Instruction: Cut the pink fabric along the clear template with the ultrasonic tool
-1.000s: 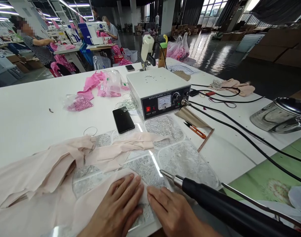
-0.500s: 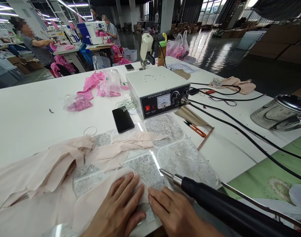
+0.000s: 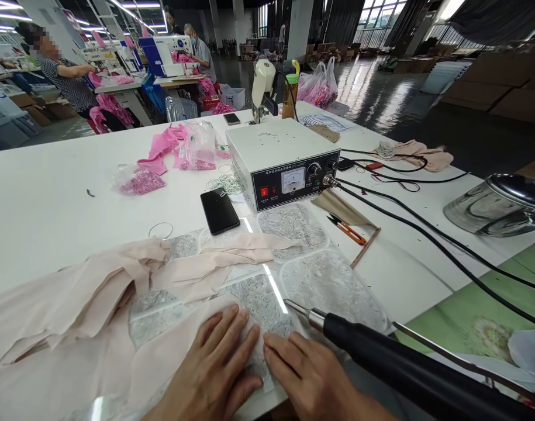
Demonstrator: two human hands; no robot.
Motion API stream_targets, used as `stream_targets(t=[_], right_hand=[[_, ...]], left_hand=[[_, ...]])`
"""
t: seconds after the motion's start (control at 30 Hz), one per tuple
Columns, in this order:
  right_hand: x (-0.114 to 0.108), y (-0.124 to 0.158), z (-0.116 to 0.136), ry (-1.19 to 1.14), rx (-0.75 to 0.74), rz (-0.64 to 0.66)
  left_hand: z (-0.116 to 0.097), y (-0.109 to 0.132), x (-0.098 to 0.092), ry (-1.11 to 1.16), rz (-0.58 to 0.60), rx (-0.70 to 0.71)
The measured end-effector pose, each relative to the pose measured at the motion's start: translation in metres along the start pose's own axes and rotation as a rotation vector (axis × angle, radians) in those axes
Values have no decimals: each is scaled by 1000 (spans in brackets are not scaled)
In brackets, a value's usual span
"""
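My left hand [image 3: 218, 356] lies flat with fingers stretched out, pressing a pale beige fabric piece [image 3: 175, 345] onto the grey patterned mat [image 3: 324, 280]. Close beside it, my right hand [image 3: 309, 368] has its fingers together, their tips at the fabric's right edge; the thumb is hidden, and the grip looks like a pinch on that edge. A black handheld tool with a pointed metal tip [image 3: 359, 339] rests just beyond my right hand, touched by neither hand. More beige fabric strips [image 3: 223, 260] lie ahead, and a layered heap of beige fabric [image 3: 83, 292] is to the left.
Behind the mat stand a white control box [image 3: 285, 140] with cables, a black phone [image 3: 218, 211] and orange thread snips [image 3: 348, 229]. Pink pieces in plastic bags [image 3: 192, 146] lie at back left. At right is a metal pot [image 3: 495, 204]. People sit at sewing machines [image 3: 171, 55] beyond.
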State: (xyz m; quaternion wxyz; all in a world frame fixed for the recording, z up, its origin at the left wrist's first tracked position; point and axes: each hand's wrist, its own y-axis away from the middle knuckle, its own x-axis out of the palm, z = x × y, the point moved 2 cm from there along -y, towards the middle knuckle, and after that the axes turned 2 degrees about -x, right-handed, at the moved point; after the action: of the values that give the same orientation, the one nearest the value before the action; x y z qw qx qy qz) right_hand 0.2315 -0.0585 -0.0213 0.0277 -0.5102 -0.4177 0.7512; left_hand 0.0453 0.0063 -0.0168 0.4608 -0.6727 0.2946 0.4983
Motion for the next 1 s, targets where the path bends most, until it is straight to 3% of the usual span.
stream_targets(t=[0.5,1.0], right_hand=[[3,6,1,38,-20,1],[-5,5,-1,91,-86,11]], left_hand=[[-2,3,4,16,-33,-16],[-14,-12,-17,32,-25,-90]])
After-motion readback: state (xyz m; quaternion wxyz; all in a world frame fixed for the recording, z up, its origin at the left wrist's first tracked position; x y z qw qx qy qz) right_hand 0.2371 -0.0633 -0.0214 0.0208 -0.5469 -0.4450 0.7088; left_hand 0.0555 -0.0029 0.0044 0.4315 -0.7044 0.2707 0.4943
